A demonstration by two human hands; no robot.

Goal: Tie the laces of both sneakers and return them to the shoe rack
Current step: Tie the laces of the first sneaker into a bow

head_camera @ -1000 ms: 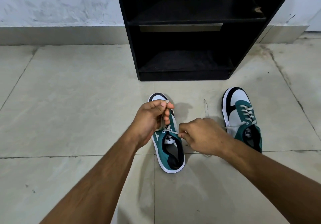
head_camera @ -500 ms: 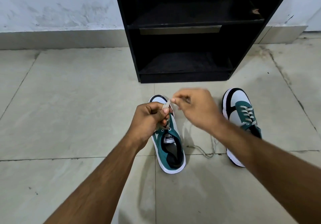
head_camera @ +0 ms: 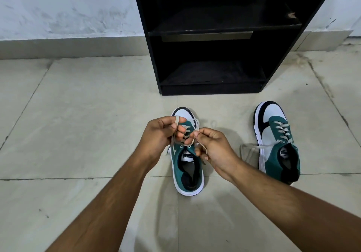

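Two green, white and black sneakers stand on the tiled floor, toes toward the rack. Over the left sneaker [head_camera: 187, 171] my left hand [head_camera: 160, 136] pinches one end of its grey lace [head_camera: 190, 143], which runs over the index finger. My right hand [head_camera: 213, 146] grips the other lace end just right of the tongue. The hands nearly touch above the eyelets. The right sneaker [head_camera: 277, 140] stands apart at the right, its lace [head_camera: 248, 148] loose on the floor beside it.
A black shoe rack [head_camera: 211, 87] with bare shelves stands against the pale wall straight ahead, its bottom shelf just beyond the sneakers. Beige floor tiles [head_camera: 88, 124] spread to the left and right.
My right hand swung up past the toe with a lace end, then came back down beside the tongue. My left hand kept its grip on the lace. The view shifted slightly closer.
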